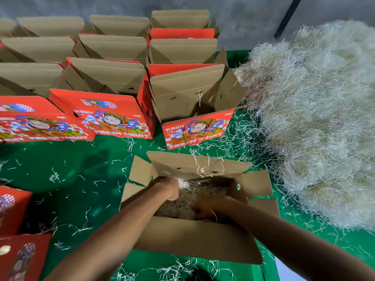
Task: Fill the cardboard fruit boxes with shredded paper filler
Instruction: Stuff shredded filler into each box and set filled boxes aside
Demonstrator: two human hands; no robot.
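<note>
Scene: a head-worn camera looks down on a green counter (67, 159) strewn with loose paper strands.
Open box: a cardboard box (194, 238) sits nearest the viewer, right of centre, all flaps folded outward, brown inside showing.
Filler in box: shredded paper (182, 203) covers the floor of this box.
Left hand: the left hand (168, 188) reaches into the box at its far left corner, fingers curled round a tuft of filler.
Right hand: the right hand (211, 207) is down inside the box near its near wall, in shadow and blurred; it rests on the filler, but whether the fingers are spread or gripping cannot be told.
Filler heap: a large pale heap (316, 122) of shredded paper fills the right side of the counter, just beside the open box and running back to the wall.
Next box: a red printed box (196, 110), lettered "FRESH FRUIT" with a cartoon figure, stands just behind the open one, flaps up.
Rows: more red boxes (105, 94) stand in rows across the left and far side, flaps raised.
Near left: two more red boxes (14, 230) sit at the left edge, partly out of view.
Wall: a grey wall (243, 21) runs behind the counter.
</note>
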